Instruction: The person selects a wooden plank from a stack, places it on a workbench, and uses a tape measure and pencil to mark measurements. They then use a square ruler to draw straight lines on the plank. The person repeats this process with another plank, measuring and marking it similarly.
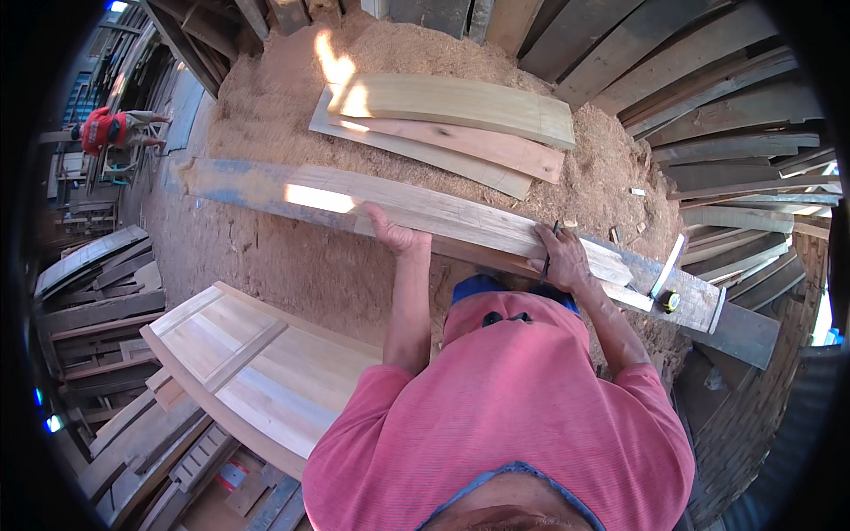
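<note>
A long pale plank point(452, 208) lies lengthwise across a workbench in front of me. My left hand point(400, 234) is closed on its near edge, with the thumb on top and the fingers mostly hidden. Farther right, my right hand point(567, 257) rests on the plank's near side with a slim dark pencil point(545, 268) in its curled fingers. More narrow wood pieces point(491, 257) lie along the near side, partly behind my hands. Right of the plank's end, a yellow-and-black tape measure point(669, 302) sits on the bench beside a light, straight metal strip point(668, 265).
The worn bench point(221, 181) runs left to right. Beyond it, several boards point(452, 106) lie on sawdust. A panelled wooden door point(257, 354) lies at my near left. Timber stacks point(708, 97) line the right; a person in a red shirt point(104, 130) is far left.
</note>
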The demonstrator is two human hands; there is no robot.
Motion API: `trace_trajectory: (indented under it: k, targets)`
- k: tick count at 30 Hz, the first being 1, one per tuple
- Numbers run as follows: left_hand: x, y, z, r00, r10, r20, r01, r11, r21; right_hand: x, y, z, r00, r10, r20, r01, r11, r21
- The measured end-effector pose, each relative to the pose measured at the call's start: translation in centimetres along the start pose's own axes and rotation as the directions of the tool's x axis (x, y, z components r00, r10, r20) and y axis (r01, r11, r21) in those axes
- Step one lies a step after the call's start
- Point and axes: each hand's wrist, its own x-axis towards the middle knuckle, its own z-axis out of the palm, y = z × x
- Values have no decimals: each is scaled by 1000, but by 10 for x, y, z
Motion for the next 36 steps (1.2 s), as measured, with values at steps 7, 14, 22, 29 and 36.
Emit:
trace_trajectory:
  k: [7, 14, 22, 29, 36]
  targets:
    - [9, 15, 26, 994, 111, -6, -111, 993, 32, 1, -10, 15, 974, -77, -213, 91, 994, 58]
    - [31, 39, 29, 970, 99, 221, -55, 979, -196, 20, -34, -34, 892, -237, -385, 232, 971, -60]
    - [37, 66, 45, 818, 267, 509, -24, 900, -435, 23, -68, -57, 877, -175, -448, 114, 981, -160]
    - [28, 78, 53, 800, 138, 584, 55, 952, -301, 31, -67, -55, 922, -178, -344, 170, 984, -54]
    - [23, 75, 53, 802, 140, 581, 59, 949, -311, 17, -73, -66, 939, -158, -305, 164, 986, -5]
